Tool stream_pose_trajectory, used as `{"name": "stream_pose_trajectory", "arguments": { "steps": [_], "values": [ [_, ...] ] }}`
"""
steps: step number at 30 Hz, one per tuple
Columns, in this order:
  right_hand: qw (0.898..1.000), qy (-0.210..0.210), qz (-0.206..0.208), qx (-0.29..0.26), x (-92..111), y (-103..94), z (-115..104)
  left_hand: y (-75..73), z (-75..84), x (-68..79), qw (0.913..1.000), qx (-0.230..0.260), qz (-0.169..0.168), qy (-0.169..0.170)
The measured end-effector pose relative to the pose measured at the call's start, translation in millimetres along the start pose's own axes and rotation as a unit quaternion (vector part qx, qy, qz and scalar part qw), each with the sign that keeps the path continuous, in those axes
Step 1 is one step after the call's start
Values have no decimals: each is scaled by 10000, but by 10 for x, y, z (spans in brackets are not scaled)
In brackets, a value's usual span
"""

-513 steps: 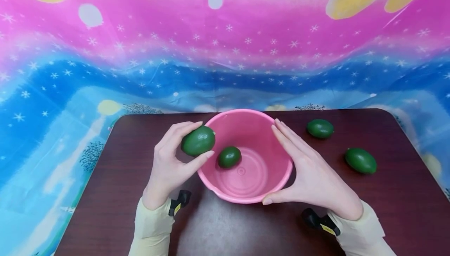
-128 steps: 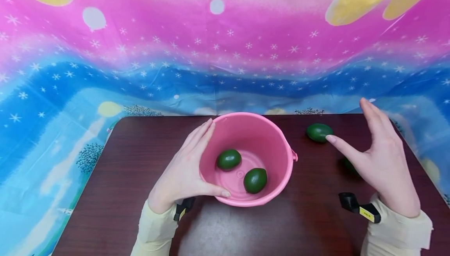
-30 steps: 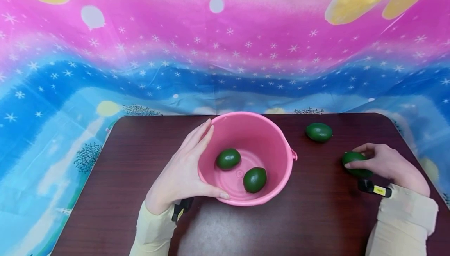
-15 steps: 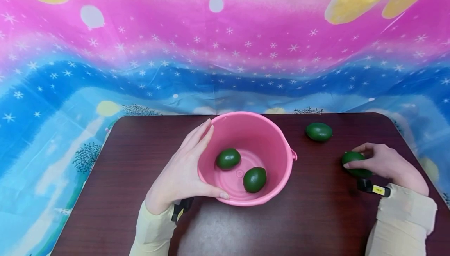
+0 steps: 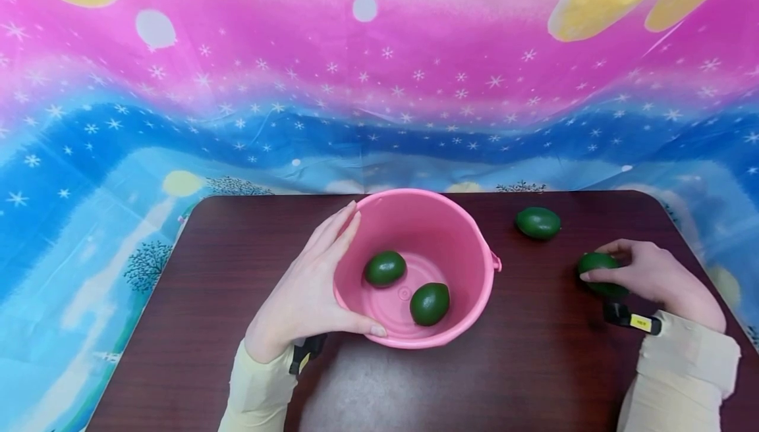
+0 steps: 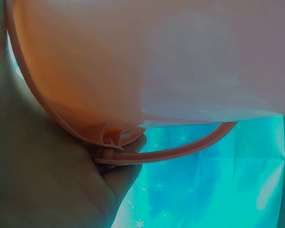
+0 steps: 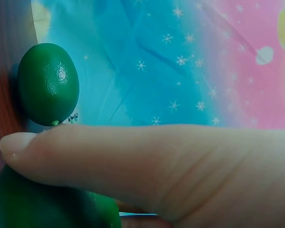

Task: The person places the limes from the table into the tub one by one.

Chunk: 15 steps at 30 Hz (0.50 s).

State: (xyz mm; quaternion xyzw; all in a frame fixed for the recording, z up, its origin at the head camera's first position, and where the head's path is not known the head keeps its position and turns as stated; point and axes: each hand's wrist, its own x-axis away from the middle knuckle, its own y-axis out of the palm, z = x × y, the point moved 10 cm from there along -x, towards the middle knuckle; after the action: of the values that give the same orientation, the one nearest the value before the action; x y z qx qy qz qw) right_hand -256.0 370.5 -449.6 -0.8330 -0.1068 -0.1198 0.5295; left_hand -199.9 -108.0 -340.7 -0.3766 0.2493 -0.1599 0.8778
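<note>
A pink plastic bucket [image 5: 423, 221] stands mid-table with its mouth up. Two green limes, one farther lime [image 5: 385, 269] and one nearer lime [image 5: 429, 303], lie on its bottom. My left hand [image 5: 305, 290] holds the bucket's left side, thumb at the near rim and fingers along the far left; the left wrist view shows the bucket handle [image 6: 180, 151] against that hand. To the right, my right hand [image 5: 655, 274] grips a third lime [image 5: 595, 264] between thumb and fingers, partly covering it. Whether this lime touches the table is unclear. Another lime [image 5: 537, 223] lies untouched behind it.
The dark brown table [image 5: 237, 287] has rounded far corners. A pink and blue patterned cloth [image 5: 379, 103] hangs behind it and down its sides. Black wrist cameras [image 5: 631, 319] sit under both wrists.
Since the earliest frame, the lime from my left hand is in the bucket, and my left hand has taken over the bucket. My right hand has left it and gripped a lime at right.
</note>
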Motion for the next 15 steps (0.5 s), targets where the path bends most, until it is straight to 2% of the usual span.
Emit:
{"name": "stream_pose_trajectory", "arguments": {
  "steps": [15],
  "values": [
    [9996,-155,222,54,9,-73,-110,-5,8,5,10000,11,-9,-3]
  ]
}}
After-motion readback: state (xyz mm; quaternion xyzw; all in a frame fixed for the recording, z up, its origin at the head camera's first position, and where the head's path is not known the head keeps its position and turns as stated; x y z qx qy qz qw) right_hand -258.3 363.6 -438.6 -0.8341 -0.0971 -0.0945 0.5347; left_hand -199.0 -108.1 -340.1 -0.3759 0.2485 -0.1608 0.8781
